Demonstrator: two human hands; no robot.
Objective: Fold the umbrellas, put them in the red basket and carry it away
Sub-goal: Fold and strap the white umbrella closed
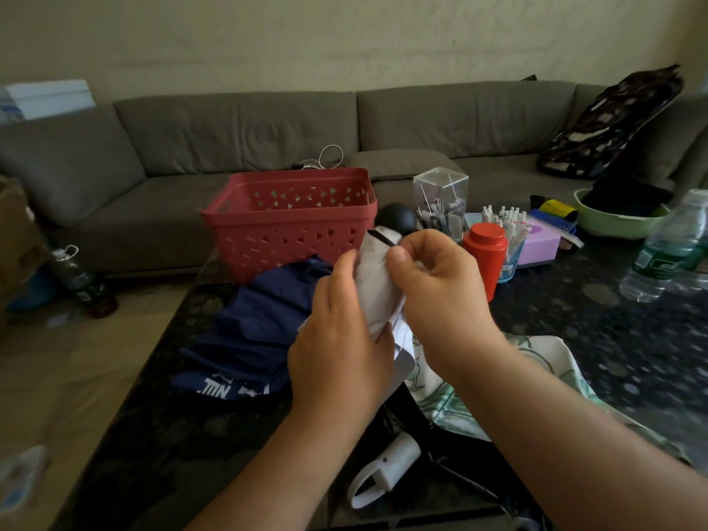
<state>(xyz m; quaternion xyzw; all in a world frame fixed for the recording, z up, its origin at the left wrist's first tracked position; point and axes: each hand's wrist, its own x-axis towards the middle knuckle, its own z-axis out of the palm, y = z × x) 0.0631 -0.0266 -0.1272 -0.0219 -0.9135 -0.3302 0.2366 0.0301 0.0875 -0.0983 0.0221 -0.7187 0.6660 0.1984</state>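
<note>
Both hands, left hand point(339, 331) and right hand point(433, 285), grasp white umbrella point(377, 285) at frame centre; long axis points up toward red basket point(291, 220), upper left of hands.

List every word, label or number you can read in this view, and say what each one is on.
"NUL" or similar: white capitals, upside down from this view, on the navy umbrella; the rest is cut off by folds.
Water bottle: label too blurred to read.
Red canister: no print shows.
Yellow and blue packets: print too small to read.
Dark bottle on the floor: label unreadable.
</note>
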